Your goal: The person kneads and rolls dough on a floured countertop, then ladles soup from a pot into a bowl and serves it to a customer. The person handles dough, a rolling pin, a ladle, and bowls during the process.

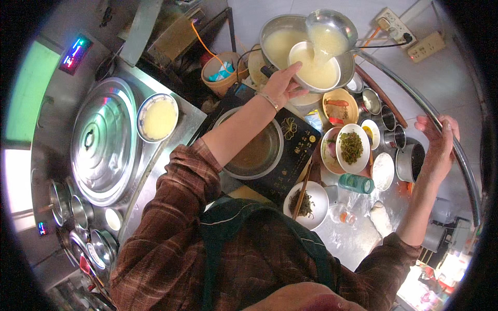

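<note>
My left hand [283, 84] grips the side of a white bowl [335, 77], held over a large metal pot [347, 67] of pale yellow, porridge-like liquid. More of this liquid pours into the bowl from a big metal ladle [404, 82], tilted just above the rim. Its long, curved handle runs down to the right, where my right hand [439, 144] is closed around it. Below my left forearm, a round pan [253, 149] with brownish contents sits on a black induction cooker [291, 155]; the forearm hides part of it.
A filled bowl [158, 117] stands beside a large metal lid [105, 140] on the left. To the right are a dish of chopped greens [351, 147], a green glass jar [356, 183], dough [380, 218] and several metal containers. Chopsticks [302, 190] lie across another bowl [317, 215]. Power strips [393, 25] hang at the back.
</note>
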Demonstrator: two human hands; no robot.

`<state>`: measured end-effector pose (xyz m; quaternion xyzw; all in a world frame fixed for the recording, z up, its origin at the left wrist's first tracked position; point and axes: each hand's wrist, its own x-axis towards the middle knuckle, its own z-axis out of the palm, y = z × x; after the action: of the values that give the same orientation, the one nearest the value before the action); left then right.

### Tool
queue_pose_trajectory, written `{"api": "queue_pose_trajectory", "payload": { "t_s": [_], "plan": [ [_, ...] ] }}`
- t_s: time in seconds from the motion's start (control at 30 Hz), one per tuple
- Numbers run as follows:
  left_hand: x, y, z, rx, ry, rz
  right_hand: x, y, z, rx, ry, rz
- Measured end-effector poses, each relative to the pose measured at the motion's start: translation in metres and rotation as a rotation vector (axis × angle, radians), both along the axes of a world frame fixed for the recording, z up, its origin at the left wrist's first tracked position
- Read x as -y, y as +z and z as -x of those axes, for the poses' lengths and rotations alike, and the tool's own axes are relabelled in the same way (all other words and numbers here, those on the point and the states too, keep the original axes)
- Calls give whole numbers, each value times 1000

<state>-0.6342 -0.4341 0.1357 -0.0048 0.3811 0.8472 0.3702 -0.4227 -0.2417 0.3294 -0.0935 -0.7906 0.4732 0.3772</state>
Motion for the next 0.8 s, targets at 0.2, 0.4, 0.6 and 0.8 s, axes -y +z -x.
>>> {"api": "queue_pose_trajectory", "payload": {
  "t_s": [0.2,0.4,0.6,0.8],
  "plan": [
    [3,3,-2,-9,16,-19,-5,2,-5,-15,58,-43],
    [5,4,-3,16,16,-14,7,5,-9,-42,89,-118],
    [7,6,-5,17,29,-12,11,3,-13,-20,85,-212],
    [7,9,-5,22,16,-44,-3,-2,-30,-10,30,-619]
  ]
}}
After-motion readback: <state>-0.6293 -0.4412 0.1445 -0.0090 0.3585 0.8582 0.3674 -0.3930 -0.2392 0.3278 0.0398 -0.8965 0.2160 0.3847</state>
